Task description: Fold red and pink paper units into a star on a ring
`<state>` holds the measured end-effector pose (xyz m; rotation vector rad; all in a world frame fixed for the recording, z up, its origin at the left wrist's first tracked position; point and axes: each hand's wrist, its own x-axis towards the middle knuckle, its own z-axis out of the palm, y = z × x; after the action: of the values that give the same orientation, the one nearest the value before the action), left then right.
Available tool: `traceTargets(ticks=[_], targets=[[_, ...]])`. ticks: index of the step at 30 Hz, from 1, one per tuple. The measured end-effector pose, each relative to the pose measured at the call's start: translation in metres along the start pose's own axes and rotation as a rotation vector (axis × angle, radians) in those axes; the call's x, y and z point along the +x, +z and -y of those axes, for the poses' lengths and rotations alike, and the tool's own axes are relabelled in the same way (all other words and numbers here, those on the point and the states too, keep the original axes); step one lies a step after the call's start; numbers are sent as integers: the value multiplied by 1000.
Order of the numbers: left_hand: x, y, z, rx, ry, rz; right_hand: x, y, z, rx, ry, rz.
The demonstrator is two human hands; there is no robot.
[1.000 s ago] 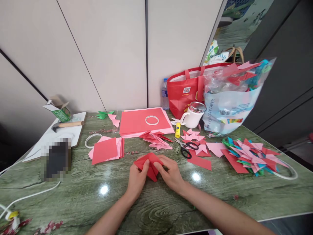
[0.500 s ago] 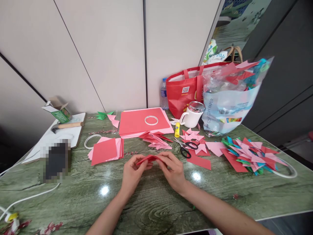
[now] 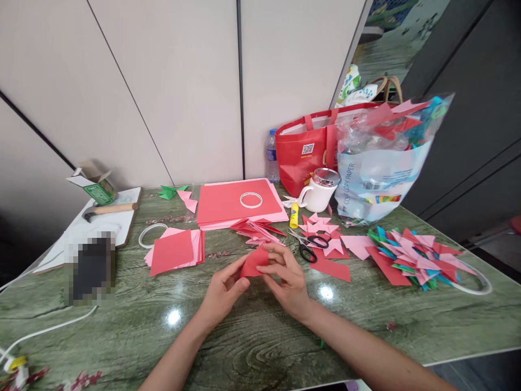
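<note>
A folded piece of red paper (image 3: 254, 263) is held up just above the green wood-grain table (image 3: 260, 336), pinched between both hands. My left hand (image 3: 223, 291) grips its lower left edge with thumb and fingers closed. My right hand (image 3: 286, 279) holds its right side, fingers curled over the top. Just behind them lies a pile of folded red and pink pieces (image 3: 258, 231). A stack of small red and pink squares (image 3: 175, 250) lies to the left.
Large red sheets (image 3: 238, 203) carry a tape ring (image 3: 251, 200). Scissors (image 3: 308, 244), a yellow glue stick (image 3: 293, 215), a white mug (image 3: 321, 190), a red bag (image 3: 305, 152) and a plastic bag (image 3: 382, 163) stand right. Folded coloured pieces (image 3: 415, 258) lie far right; a hammer (image 3: 108, 209) lies far left.
The red piece lay against the table under both hands, was lifted and flattened edge-on, and now stands tilted up between the fingers, slightly further right.
</note>
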<state>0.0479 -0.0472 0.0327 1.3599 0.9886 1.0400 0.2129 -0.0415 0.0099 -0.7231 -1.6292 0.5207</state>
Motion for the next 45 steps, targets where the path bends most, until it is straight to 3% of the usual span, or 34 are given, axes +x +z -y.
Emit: traceTargets(ticks=[7,13,22,27,33,45], targets=[[2,1,8,53,28,-111,1,-1,1,-12,17,28],[1,2,9,77,49,-112,-1,-1,-1,7,34,3],[1,5,13,91,70,-144,-2,5,-7,91,245,-75],[0,6,17,137,55,-166,0,4,-5,174,338,46],[1,5,15,125,61,-198,2,2,-4,246,295,100],[1,9,10,160,130,-213,3,3,-4,121,154,116]])
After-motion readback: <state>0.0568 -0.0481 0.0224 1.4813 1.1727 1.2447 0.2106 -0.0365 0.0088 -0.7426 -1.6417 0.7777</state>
